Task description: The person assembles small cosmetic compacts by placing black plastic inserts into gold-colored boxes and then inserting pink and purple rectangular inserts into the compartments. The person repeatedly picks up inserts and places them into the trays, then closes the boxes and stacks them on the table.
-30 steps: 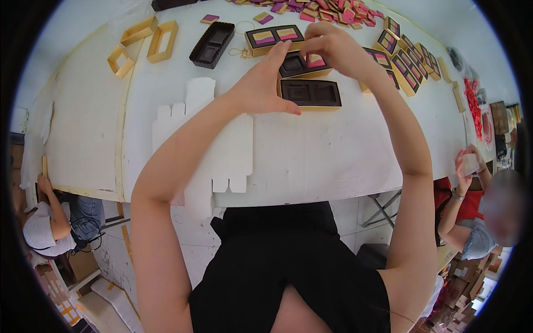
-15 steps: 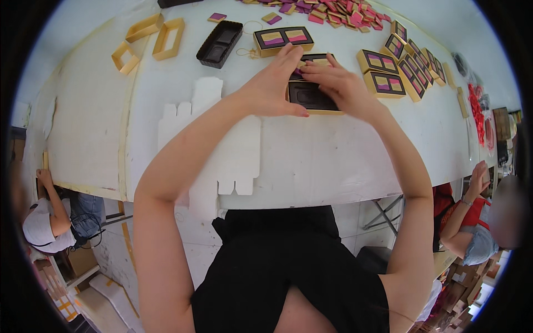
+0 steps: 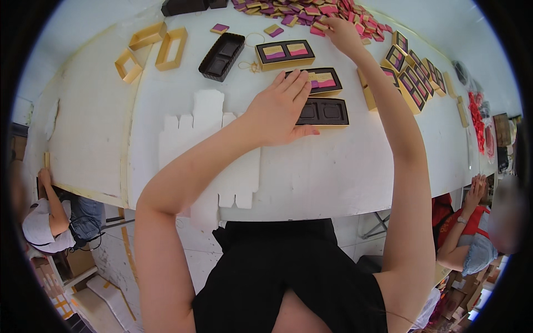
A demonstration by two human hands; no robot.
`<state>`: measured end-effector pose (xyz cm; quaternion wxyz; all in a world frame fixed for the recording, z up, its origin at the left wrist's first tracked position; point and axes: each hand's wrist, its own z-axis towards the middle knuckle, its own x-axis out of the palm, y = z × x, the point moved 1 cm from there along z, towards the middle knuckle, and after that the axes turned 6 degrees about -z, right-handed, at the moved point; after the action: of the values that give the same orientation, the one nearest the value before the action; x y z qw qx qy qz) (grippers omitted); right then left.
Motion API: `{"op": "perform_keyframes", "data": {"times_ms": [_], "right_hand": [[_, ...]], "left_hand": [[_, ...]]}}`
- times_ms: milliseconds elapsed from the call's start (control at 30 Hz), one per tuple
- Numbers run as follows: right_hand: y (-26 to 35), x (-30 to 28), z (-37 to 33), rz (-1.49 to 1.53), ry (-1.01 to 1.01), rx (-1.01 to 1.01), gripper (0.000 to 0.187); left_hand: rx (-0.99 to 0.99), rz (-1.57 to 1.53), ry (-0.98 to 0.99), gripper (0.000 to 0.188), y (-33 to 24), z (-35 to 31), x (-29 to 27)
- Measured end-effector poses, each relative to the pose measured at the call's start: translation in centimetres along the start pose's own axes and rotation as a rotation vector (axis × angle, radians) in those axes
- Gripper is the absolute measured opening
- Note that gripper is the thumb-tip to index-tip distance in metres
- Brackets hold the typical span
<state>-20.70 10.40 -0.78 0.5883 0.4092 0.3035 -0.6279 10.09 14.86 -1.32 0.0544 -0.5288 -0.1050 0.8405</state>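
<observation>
My left hand [image 3: 279,110] lies with fingers stretched out over the left ends of two gold boxes. The farther box [image 3: 332,92] has a black insert with pink-and-gold wrapped squares; its left part is under my fingers. In the nearer box [image 3: 323,126] the visible black insert [image 3: 331,111] has bare hollows. My right hand [image 3: 342,38] reaches to the front of a pile of small flat wrapped squares [image 3: 294,10], pink, purple and gold. Its fingertips are closed together among them; what they grip is too small to make out. Behind the left hand stands a filled gold box [image 3: 285,54].
A loose black insert [image 3: 223,55] and gold box frames [image 3: 171,50] lie at the far left. A flat white carton blank [image 3: 233,166] is beside my left forearm. Filled boxes [image 3: 417,83] cluster at the right. Other people [image 3: 51,222] work at both sides.
My right hand has left the two boxes and moved away to the pile of wrapped squares. My left hand stays over the boxes, now lying flatter. The view has shifted slightly.
</observation>
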Motion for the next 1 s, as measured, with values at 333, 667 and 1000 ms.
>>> {"op": "perform_keyframes", "data": {"times_ms": [333, 667, 1000], "right_hand": [[-0.5, 1.0, -0.4, -0.325, -0.143, -0.110, 0.017], [12.8, -13.0, -12.6, -0.339, 0.213, -0.183, 0.003], [10.8, -12.9, -14.7, 0.210, 0.084, -0.325, 0.034]], "left_hand": [[-0.026, 0.108, -0.004, 0.082, -0.5, 0.4, -0.6], [-0.061, 0.287, 0.036, 0.081, -1.1, 0.3, 0.3], [-0.084, 0.233, 0.002, 0.082, -0.9, 0.2, 0.5]]}}
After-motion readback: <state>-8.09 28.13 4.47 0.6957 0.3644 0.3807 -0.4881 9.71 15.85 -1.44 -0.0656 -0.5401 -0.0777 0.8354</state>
